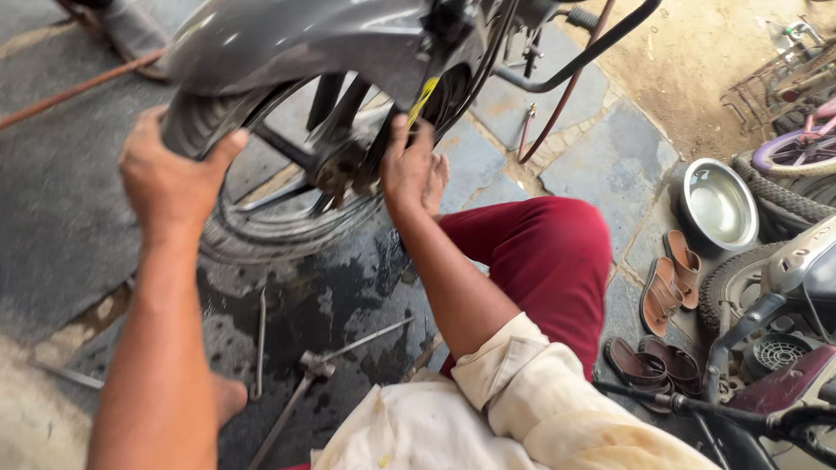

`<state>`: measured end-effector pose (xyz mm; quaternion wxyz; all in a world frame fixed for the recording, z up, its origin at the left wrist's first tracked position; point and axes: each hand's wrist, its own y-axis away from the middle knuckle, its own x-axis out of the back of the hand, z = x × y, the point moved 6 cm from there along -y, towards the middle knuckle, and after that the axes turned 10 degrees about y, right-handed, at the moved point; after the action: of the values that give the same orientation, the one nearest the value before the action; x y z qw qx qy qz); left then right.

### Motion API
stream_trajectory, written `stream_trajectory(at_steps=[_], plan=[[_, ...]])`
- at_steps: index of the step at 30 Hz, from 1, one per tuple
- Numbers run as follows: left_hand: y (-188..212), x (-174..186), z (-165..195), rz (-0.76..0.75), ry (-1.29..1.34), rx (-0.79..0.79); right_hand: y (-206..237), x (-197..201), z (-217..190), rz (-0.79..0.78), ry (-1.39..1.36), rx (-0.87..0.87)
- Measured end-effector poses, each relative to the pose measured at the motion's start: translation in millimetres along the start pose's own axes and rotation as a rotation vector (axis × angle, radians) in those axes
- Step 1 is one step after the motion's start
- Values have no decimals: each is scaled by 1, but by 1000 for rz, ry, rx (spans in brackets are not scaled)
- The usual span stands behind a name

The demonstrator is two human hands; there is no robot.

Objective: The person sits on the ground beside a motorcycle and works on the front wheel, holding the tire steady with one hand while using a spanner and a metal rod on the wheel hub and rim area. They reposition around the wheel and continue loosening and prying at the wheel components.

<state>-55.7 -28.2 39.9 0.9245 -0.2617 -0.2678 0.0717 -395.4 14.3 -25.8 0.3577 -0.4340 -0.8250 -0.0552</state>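
Note:
A motorcycle wheel (261, 218) with a black tyre and dark spokes hangs under a grey mudguard (287, 39) at the top of the head view. My left hand (174, 178) grips the tyre's outer edge on the left. My right hand (409, 165) is closed on parts near the hub (340, 165), beside a yellow tag (422, 100). What the right fingers hold is hidden. My red-trousered knee (540, 261) is bent just right of the wheel.
A cross wrench (318, 365) and metal rods (259, 344) lie on the wet, oily stone floor below the wheel. A steel bowl (718, 204), sandals (666, 292), a tyre and a scooter (784, 305) crowd the right side.

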Motion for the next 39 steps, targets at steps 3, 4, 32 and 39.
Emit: stream_trajectory(at_steps=[3, 4, 32, 39], plan=[[-4, 4, -1, -8, -73, -61, -12, -24, 9, -131, -185, 106], [-1, 8, -5, -11, -124, -71, -14, -28, 8, -170, -394, 184], [103, -1, -57, 184, 92, 72, -21, -63, 2, -487, -838, -206], [44, 11, 11, 117, 6, -81, -25, -62, 0, -449, -843, -159]])
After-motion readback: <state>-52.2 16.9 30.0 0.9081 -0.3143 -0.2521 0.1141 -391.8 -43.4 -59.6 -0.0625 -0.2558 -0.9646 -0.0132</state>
